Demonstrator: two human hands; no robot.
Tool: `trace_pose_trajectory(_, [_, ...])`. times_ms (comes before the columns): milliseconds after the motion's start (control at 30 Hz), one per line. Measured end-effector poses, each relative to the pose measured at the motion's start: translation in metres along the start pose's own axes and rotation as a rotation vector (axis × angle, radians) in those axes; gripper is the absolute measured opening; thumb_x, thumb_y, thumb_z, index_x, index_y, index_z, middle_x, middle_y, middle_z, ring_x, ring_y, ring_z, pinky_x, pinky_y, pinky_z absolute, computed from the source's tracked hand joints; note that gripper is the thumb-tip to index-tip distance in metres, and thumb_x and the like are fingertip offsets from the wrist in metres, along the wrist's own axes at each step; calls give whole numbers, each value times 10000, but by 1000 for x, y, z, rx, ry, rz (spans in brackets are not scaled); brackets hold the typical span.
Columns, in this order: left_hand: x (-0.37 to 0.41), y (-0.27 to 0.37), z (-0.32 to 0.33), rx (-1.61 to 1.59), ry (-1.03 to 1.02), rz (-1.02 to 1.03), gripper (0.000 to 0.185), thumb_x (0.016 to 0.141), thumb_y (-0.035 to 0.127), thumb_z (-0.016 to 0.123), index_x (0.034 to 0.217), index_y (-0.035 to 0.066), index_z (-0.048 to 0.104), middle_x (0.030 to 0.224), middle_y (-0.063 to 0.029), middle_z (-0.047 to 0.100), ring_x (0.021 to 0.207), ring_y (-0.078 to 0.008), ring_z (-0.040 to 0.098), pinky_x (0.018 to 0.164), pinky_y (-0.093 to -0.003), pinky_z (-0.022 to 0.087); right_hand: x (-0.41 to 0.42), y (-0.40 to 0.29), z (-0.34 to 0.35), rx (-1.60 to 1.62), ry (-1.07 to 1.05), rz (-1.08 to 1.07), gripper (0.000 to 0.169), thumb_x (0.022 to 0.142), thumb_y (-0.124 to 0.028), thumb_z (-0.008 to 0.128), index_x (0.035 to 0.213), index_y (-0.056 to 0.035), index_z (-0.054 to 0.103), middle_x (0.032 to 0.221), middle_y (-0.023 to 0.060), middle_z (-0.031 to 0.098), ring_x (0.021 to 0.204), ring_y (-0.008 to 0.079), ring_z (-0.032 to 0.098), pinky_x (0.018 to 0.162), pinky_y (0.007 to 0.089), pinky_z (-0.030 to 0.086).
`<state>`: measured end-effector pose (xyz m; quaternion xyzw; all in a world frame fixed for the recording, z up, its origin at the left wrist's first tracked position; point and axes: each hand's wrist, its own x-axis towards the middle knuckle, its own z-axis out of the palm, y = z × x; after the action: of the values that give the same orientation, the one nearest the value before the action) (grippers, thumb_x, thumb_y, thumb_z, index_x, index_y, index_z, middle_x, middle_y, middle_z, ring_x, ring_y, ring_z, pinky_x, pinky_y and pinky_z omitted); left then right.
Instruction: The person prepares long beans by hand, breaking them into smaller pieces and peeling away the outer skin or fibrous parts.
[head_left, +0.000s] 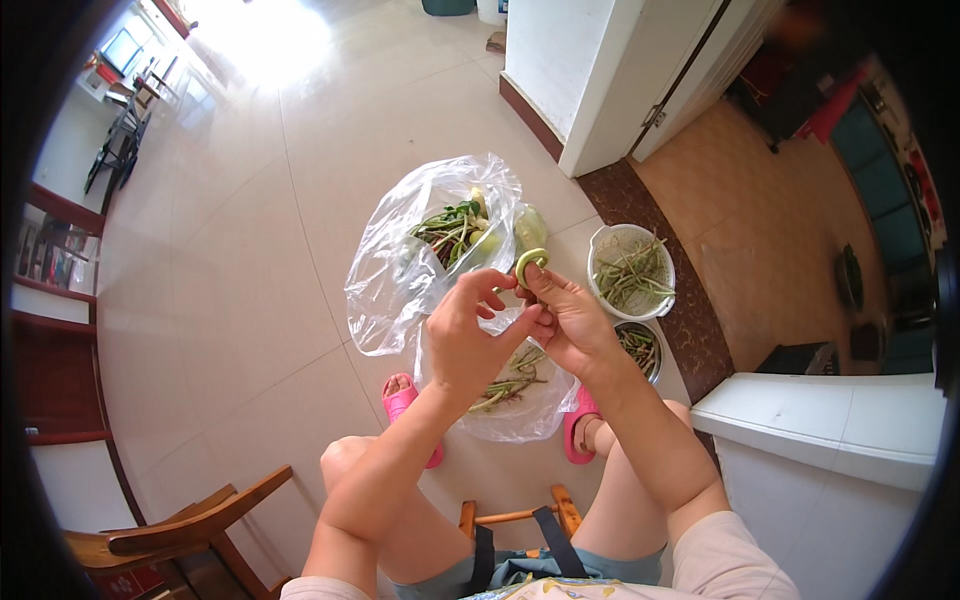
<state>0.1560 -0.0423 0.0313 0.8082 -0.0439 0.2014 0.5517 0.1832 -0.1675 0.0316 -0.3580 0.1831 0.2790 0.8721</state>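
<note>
My right hand (574, 319) grips a light green curled stem or bean pod (531, 262), whose loop stands up above the thumb. My left hand (469, 330) meets it from the other side, its fingertips touching near the lower part of the stem; whether they pinch it is hidden. Below both hands, a thin clear plastic bag (517, 424) is spread on the floor with several thin green stems (506, 391) on it. Just beyond the hands lies a large open clear plastic bag (382, 300) holding green and reddish stems (450, 232) and other vegetables.
A white basket (594, 259) of green stems stands at right, beside a metal bowl (658, 364) of cut pieces. A bagged pale green vegetable (530, 229) is near the large bag. Door frame (600, 112) and white ledge (817, 420) are right; a wooden chair (202, 525) is left.
</note>
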Motion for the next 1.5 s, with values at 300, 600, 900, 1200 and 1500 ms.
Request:
trace_pose_trajectory(300, [2,-13,8,421,135,348,157,639,65,711,758,74,610,790,-41,627,660,-168,602,553,-262,473,8,2,-7,110,-70,80,157,812,-239,617,848,-86,628,708,-58,562,522,5,382,454,156,282])
trace_pose_trajectory(600, [-10,-11,14,360,107,203,120,699,130,668,798,90,615,812,-14,627,624,-154,606,513,-240,460,4,3,-2,96,-31,13,158,797,-212,633,853,-65,616,709,-28,568,575,35,475,551,189,446])
trace_pose_trajectory(900, [-8,-2,18,166,77,-89,133,723,57,655,854,39,646,833,-66,640,554,-116,587,505,-221,456,10,6,-3,137,-12,2,140,780,-216,650,846,-94,628,674,-63,534,524,17,406,470,170,373])
trace_pose_trajectory(1200, [-7,-9,10,-40,106,-219,77,714,43,634,785,20,613,756,-60,617,533,-113,588,488,-222,444,8,12,1,-51,-36,-64,129,795,-224,638,867,-117,641,619,-99,476,473,-2,295,410,166,231])
trace_pose_trajectory(1500, [3,-9,-1,23,106,-81,76,683,14,631,746,36,595,728,-41,601,522,-92,571,468,-213,432,4,3,5,-189,-73,-156,168,795,-187,640,894,-51,627,647,-82,483,476,1,303,415,152,229])
